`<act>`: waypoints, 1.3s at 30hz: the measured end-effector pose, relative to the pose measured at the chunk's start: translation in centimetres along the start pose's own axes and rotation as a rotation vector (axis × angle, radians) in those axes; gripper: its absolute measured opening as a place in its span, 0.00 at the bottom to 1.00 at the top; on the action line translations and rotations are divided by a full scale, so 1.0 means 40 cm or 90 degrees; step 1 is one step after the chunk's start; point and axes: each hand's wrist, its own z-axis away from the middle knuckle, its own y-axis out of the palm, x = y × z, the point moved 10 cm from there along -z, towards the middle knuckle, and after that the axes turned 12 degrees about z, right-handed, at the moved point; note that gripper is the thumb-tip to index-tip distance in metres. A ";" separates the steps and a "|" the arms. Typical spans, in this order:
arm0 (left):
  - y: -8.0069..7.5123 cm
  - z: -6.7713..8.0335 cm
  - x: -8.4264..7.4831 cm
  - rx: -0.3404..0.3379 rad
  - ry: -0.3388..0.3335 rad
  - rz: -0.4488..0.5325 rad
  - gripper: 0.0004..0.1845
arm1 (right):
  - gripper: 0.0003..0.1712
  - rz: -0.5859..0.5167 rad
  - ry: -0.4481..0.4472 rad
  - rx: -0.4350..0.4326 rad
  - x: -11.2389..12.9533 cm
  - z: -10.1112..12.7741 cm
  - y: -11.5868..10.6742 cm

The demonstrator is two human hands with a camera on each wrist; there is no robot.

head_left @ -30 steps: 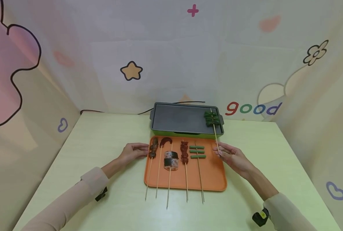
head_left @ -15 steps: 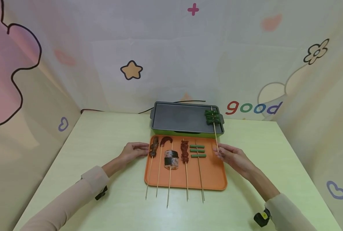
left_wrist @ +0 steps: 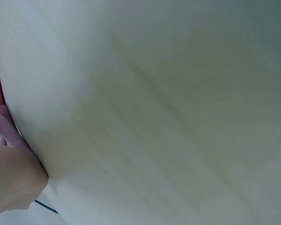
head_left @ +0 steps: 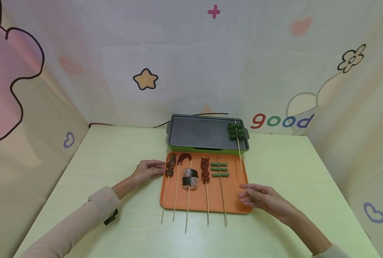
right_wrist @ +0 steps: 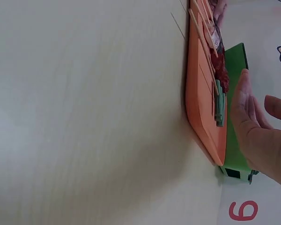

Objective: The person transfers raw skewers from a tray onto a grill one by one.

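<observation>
My left hand [head_left: 147, 170] grips the left rim of an orange tray [head_left: 236, 200]; in the left wrist view its fingers [left_wrist: 7, 129] meet the rim. My right hand [head_left: 265, 199] holds nothing, its fingers relaxed over the tray's right edge. A skewer of dark green leaves [head_left: 236, 132] lies on the right end of a grey griddle pan [head_left: 198, 132], its bare stick reaching forward over the tray. On the tray are a brown skewer [head_left: 170, 165], a curved dark red skewer [head_left: 185, 157], a black-and-white skewer [head_left: 190, 179], a red meat skewer [head_left: 205, 170] and a green bean skewer [head_left: 220, 169].
The griddle sits on a green base [head_left: 178, 148] directly behind the tray. Stick ends overhang the tray's front edge above the pale table [head_left: 130, 225]. A patterned curtain [head_left: 191, 71] closes off the back and sides.
My right hand has let go of the green leaf skewer's stick and moved toward me. The skewer stays on the griddle. My left hand has kept its place at the tray.
</observation>
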 end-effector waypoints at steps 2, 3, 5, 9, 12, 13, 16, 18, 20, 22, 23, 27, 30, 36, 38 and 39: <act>0.000 0.001 0.001 -0.002 -0.002 0.004 0.22 | 0.26 -0.002 -0.002 0.022 -0.008 0.009 0.025; 0.000 0.001 0.002 -0.003 -0.002 0.007 0.22 | 0.26 -0.003 -0.002 0.033 -0.012 0.013 0.038; 0.000 0.003 0.000 -0.002 0.000 0.006 0.22 | 0.28 -0.002 -0.003 0.056 -0.022 0.019 0.063; -0.002 0.005 -0.003 -0.007 0.000 0.005 0.22 | 0.32 0.006 0.003 0.088 -0.044 0.023 0.102; 0.002 0.006 -0.009 -0.002 0.007 0.002 0.22 | 0.33 0.016 0.010 0.095 -0.059 0.021 0.120; 0.002 0.006 -0.009 -0.002 0.007 0.004 0.22 | 0.34 0.017 0.013 0.095 -0.063 0.020 0.125; 0.004 0.007 -0.010 0.001 0.011 0.005 0.22 | 0.34 0.016 0.024 0.093 -0.074 0.015 0.137; 0.005 0.007 -0.009 0.003 0.011 0.008 0.22 | 0.34 0.008 0.031 0.094 -0.081 0.010 0.144; 0.006 0.006 -0.007 0.006 0.012 0.011 0.22 | 0.35 -0.007 0.037 0.097 -0.087 0.006 0.152; 0.007 0.006 -0.006 0.009 0.013 0.010 0.23 | 0.35 -0.031 0.038 0.103 -0.091 0.002 0.161; 0.006 0.005 -0.005 0.008 0.013 0.011 0.22 | 0.36 -0.042 0.039 0.106 -0.092 -0.001 0.164; 0.005 0.002 0.002 0.004 0.010 0.011 0.22 | 0.39 -0.073 0.048 0.102 -0.091 -0.006 0.171; 0.005 0.000 0.005 0.004 0.012 0.010 0.22 | 0.40 -0.068 0.058 0.086 -0.090 -0.008 0.164; -0.002 0.001 0.005 -0.003 0.004 0.003 0.22 | 0.40 -0.056 0.053 0.072 -0.086 -0.005 0.148; -0.002 0.002 0.002 -0.001 0.004 -0.001 0.22 | 0.38 -0.058 0.047 0.074 -0.083 -0.005 0.146; -0.002 0.003 0.000 -0.001 0.005 -0.002 0.22 | 0.37 -0.058 0.042 0.074 -0.081 -0.005 0.145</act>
